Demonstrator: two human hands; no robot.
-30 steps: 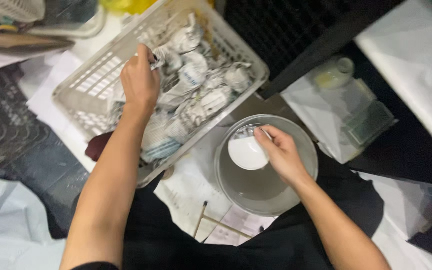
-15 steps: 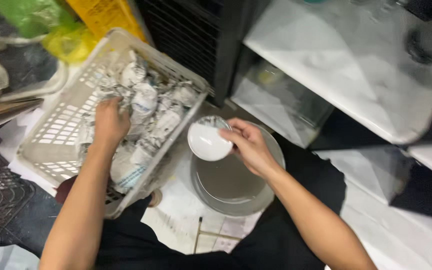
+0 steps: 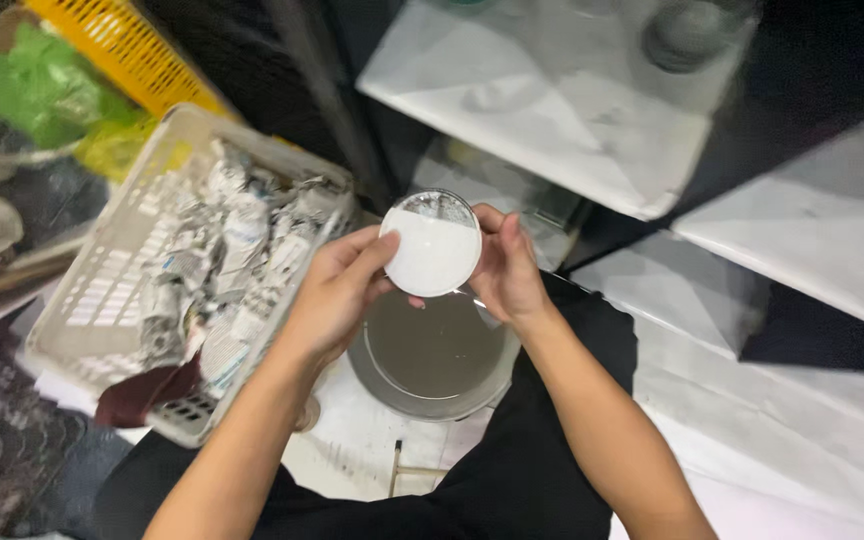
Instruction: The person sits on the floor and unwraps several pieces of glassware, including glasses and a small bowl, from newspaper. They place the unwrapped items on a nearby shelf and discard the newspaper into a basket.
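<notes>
- Far left there was a green plastic bag point(image 3: 37, 85) with a yellow crate point(image 3: 127, 50) poking in just beside it, up top.
- Below those sat a white plastic basket point(image 3: 92, 290), pretty much stuffed with things wrapped in newspaper point(image 3: 222, 260). A dark red cloth point(image 3: 142, 395) hung at its near edge.
- The left hand point(image 3: 337, 290) was curled around the left rim of a small white bowl point(image 3: 430, 247), thumb up on the edge, fingers wrapped underneath. So closed on it, not a tight fist.
- The bowl itself was held up in the air between both hands, tilted so its white inside faced the camera, right above a bigger grey metal bowl point(image 3: 432, 355) that sat on the paper-covered floor.
- The right hand point(image 3: 507, 270) gripped the bowl's other side, fingers cupped along the rim.
- Over to the right, white paper-lined shelves point(image 3: 552, 110) against dark framing.
</notes>
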